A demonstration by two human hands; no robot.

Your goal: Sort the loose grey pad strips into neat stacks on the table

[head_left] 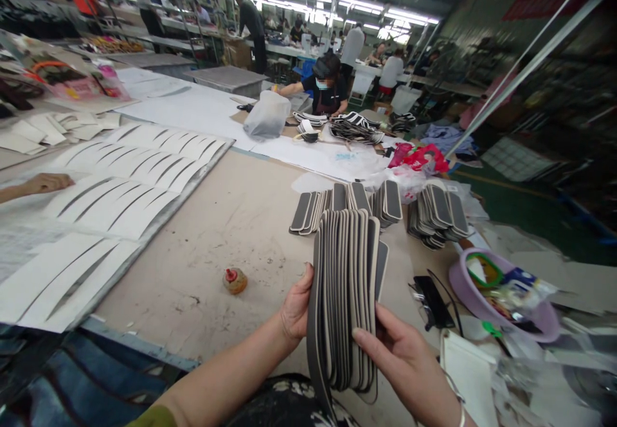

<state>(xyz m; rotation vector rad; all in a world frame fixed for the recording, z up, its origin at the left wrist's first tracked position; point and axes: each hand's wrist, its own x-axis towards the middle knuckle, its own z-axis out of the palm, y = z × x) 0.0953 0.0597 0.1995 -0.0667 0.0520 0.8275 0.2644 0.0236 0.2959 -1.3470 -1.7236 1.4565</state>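
A thick stack of dark grey, light-edged strips with rounded ends [344,298] stands on edge between my two hands, near the table's front. My left hand [297,301] presses the stack's left side, thumb pointing up and its other fingers hidden behind. On the right side my right hand [402,350] grips the same stack, thumb laid across the front strips. One strip at the left hangs lower and bends outward. Just beyond lie several shorter piles of similar strips [308,211], with another pile [436,211] farther right.
A small glue-stained pot with a red top [234,280] sits left of my hands. White slotted sheets [110,202] cover the left, where another person's hand [48,183] rests. At right are a phone [432,301] and a purple basin [544,327]. A masked co-worker [330,86] sits opposite.
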